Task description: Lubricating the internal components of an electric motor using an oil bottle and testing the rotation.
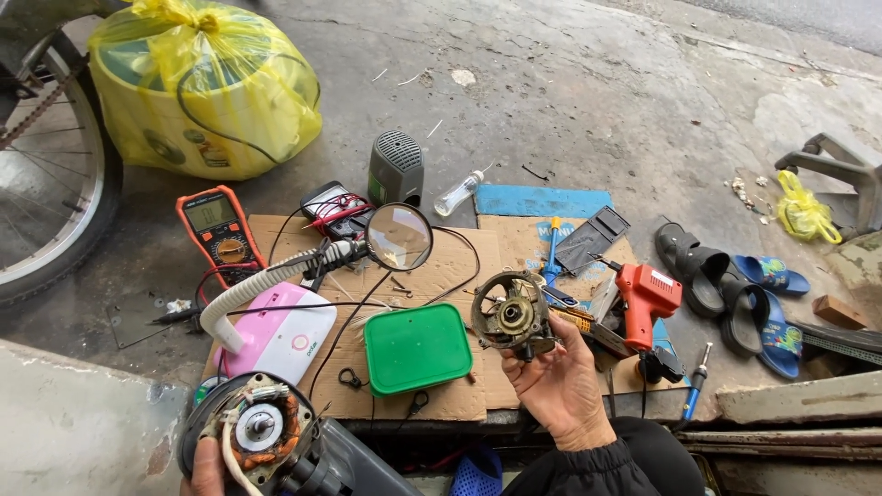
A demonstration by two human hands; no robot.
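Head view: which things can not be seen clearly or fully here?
- Left hand: cut off by the bottom edge; only fingers on the fan motor show.
- Bicycle wheel: cut off by the left edge.
- Round metal housing in the right hand: inner parts too small to tell.
- Multimeter: screen too small to read.

Motor parts (513, 317) in both hands, seemingly

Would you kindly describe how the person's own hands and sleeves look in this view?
Both hands are bare, without gloves, rings or a watch. The right hand emerges from a black padded sleeve with a gathered cuff. Only part of the left hand shows at the bottom edge; its sleeve is out of view.
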